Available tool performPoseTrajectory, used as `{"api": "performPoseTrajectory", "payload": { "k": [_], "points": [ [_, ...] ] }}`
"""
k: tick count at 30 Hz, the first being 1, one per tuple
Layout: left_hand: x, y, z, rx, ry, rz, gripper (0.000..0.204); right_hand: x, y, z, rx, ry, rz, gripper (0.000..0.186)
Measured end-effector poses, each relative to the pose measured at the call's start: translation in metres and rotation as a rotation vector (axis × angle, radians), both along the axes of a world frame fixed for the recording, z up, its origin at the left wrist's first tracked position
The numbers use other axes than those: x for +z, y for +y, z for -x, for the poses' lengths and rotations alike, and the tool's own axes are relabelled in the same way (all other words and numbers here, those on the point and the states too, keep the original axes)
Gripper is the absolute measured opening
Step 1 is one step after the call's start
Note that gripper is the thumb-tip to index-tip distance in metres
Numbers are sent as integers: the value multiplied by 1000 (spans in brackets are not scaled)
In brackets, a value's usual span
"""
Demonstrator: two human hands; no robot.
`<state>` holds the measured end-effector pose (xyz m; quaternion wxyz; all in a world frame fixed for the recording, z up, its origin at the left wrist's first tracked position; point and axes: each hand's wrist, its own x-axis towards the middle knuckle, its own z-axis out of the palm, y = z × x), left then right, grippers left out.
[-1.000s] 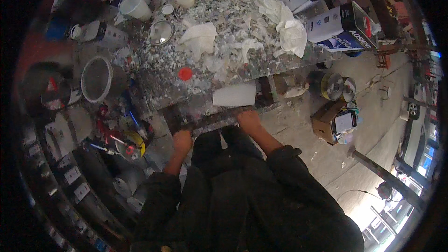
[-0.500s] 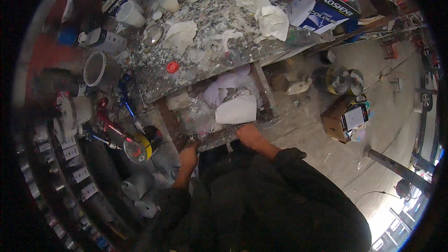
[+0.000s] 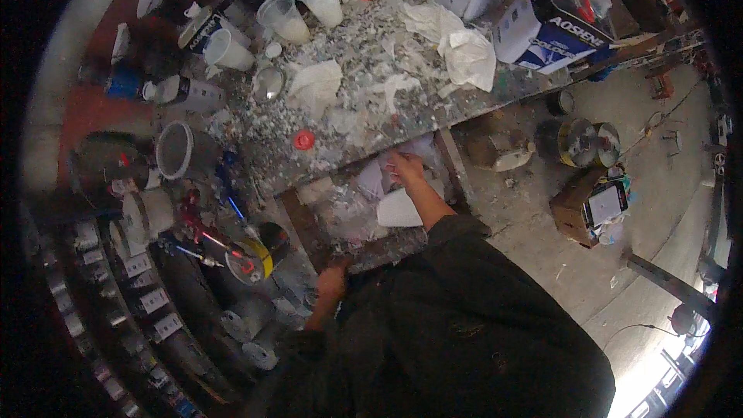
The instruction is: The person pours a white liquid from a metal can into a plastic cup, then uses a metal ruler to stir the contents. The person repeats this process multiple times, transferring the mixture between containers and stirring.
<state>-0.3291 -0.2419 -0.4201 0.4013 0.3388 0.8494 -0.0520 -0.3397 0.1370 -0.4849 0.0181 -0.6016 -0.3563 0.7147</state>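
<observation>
A wooden drawer stands pulled out beneath the paint-spattered bench top. My left hand grips the drawer's front at its near left corner. My right hand is inside the drawer at the back right, fingers loosely apart over pale lilac sheets; whether they touch them is unclear. A white paper roll or pad lies just below that hand, partly hidden by the forearm. Crumpled clear and whitish material fills the drawer's left part.
On the bench are plastic cups, metal cans, white tissues and a red cap. Spray guns and a bucket stand at left. Paint drums and a cardboard box sit on the floor at right.
The drawer has been pulled out toward me, exposing its contents. My right hand has left the drawer front and reached forward inside. My left hand stays at the front, moved slightly down.
</observation>
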Motion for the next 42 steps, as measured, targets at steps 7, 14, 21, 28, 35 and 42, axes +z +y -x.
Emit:
{"api": "performPoseTrajectory", "payload": {
  "k": [7,14,21,28,35,42],
  "points": [
    [-11,-2,14,-81,-87,23,40,16,13,-17,-2,-115,-201,24],
    [-71,-25,5,-56,-137,-115,34,170,-8,-83,555,-56,-375,28],
    [-37,37,60,189,-108,-130,23,292,-1,27,513,283,-1038,12],
    [20,76,128,245,10,-196,30,394,-39,195,855,985,-1625,33],
    [70,71,140,702,139,-852,35,358,-67,241,1270,1006,-1797,33],
    [108,58,113,907,81,-840,36,361,-76,231,1177,1009,-1743,33]
  ]
}}
